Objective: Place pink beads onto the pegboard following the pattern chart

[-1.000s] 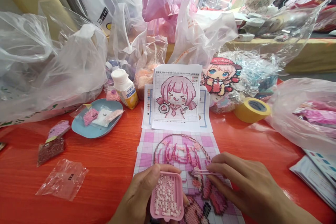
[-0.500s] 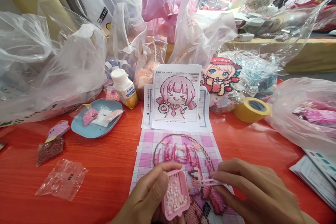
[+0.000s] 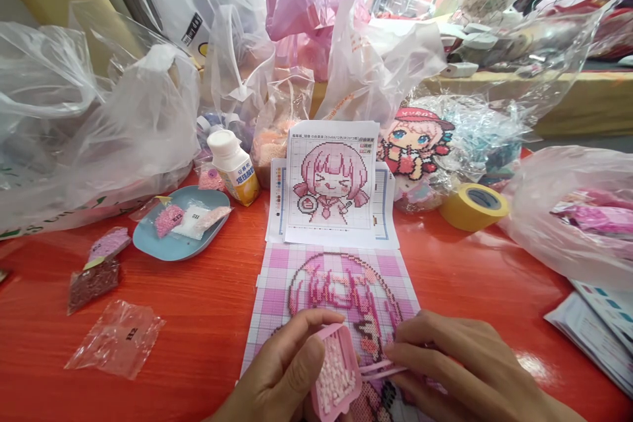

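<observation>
A small pink tray (image 3: 336, 369) of pale pink beads is held in my left hand (image 3: 291, 369), tilted above the pegboard. Between the fingers of my right hand (image 3: 455, 362) are pink tweezers (image 3: 378, 369), their tips at the tray's right edge. Beneath both hands lies the pegboard (image 3: 271, 277), partly covered with pink and brown beads in the shape of a figure; its lower part is mostly hidden. Behind it a printed chart (image 3: 333, 184) of a pink-haired character stands upright.
On the left are a blue plate (image 3: 158, 244) with bead packets, a white-capped bottle (image 3: 232, 165), more packets and an empty bag (image 3: 121, 339). Yellow tape (image 3: 472, 208), plastic bags (image 3: 578, 204) and papers (image 3: 588, 336) lie right. Bags crowd the back.
My right hand has moved left and slightly down, bringing the tweezers from over the bead figure to the tray's edge. The tray has shifted slightly right and turned a little.
</observation>
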`<action>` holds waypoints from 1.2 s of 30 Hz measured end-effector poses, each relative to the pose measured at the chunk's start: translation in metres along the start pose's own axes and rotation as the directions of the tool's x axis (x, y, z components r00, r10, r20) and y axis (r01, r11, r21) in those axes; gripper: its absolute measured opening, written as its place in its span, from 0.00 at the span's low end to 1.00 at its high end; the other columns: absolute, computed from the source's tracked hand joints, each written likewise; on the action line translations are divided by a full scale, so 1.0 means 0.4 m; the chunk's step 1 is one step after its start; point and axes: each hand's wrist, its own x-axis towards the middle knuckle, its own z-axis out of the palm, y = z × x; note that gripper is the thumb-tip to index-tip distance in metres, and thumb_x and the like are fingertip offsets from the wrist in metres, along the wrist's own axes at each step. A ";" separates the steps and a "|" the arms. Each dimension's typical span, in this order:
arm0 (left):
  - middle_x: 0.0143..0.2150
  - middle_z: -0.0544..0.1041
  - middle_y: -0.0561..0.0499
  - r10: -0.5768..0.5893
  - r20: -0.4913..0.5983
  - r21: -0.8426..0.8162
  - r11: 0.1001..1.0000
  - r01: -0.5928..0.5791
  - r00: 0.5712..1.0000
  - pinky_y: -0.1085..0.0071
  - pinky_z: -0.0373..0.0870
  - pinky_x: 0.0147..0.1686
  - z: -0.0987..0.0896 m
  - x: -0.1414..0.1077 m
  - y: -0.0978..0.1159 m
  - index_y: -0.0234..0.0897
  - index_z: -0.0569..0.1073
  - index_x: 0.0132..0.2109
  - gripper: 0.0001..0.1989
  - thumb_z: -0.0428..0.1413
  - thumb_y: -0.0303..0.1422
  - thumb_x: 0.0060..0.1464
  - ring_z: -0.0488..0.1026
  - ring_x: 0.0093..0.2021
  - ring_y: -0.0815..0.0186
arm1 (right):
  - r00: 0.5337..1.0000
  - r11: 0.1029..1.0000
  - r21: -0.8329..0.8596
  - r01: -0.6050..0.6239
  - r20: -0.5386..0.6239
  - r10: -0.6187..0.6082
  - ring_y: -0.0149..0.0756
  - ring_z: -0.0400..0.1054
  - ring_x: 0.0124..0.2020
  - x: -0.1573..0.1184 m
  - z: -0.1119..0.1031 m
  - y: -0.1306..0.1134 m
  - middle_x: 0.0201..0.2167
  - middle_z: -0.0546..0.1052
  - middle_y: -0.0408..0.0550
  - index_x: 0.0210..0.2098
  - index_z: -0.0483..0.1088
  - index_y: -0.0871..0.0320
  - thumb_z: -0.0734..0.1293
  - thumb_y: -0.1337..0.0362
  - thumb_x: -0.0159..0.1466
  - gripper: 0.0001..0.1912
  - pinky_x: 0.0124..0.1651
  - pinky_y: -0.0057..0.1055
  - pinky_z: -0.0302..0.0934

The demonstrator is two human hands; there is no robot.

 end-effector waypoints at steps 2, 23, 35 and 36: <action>0.29 0.77 0.50 0.004 0.004 0.015 1.000 -0.004 1.000 0.73 0.63 0.30 0.001 -0.001 0.002 0.35 0.63 0.57 0.39 0.57 0.59 0.49 0.74 0.28 0.68 | 1.000 1.000 0.001 0.001 -0.001 -0.001 0.24 0.72 0.25 0.001 0.000 0.000 0.26 0.77 0.40 0.38 0.69 0.54 0.54 0.62 0.74 0.14 0.30 0.21 0.63; 0.31 0.77 0.52 0.039 0.036 0.014 0.999 -0.039 0.999 0.73 0.65 0.33 0.006 -0.006 0.010 0.37 0.65 0.56 0.33 0.57 0.56 0.52 0.74 0.30 0.68 | 1.000 1.000 0.029 0.013 0.000 -0.013 0.24 0.71 0.24 0.006 0.000 0.000 0.26 0.76 0.41 0.36 0.71 0.55 0.56 0.64 0.73 0.14 0.30 0.20 0.64; 0.30 0.76 0.52 0.034 0.048 0.002 0.999 -0.034 0.998 0.73 0.66 0.32 0.003 -0.002 0.009 0.36 0.64 0.56 0.35 0.57 0.56 0.51 0.75 0.29 0.68 | 1.000 0.999 0.029 0.014 0.013 -0.014 0.24 0.71 0.24 0.007 0.000 0.002 0.25 0.76 0.41 0.35 0.71 0.55 0.56 0.63 0.73 0.15 0.31 0.19 0.65; 0.30 0.77 0.52 0.032 0.049 0.001 0.999 -0.032 0.998 0.72 0.66 0.32 0.003 -0.002 0.010 0.36 0.64 0.56 0.34 0.57 0.56 0.51 0.75 0.29 0.68 | 1.000 0.999 0.029 0.014 0.013 -0.014 0.24 0.71 0.24 0.008 0.001 0.001 0.25 0.76 0.41 0.35 0.71 0.55 0.56 0.63 0.73 0.15 0.31 0.19 0.65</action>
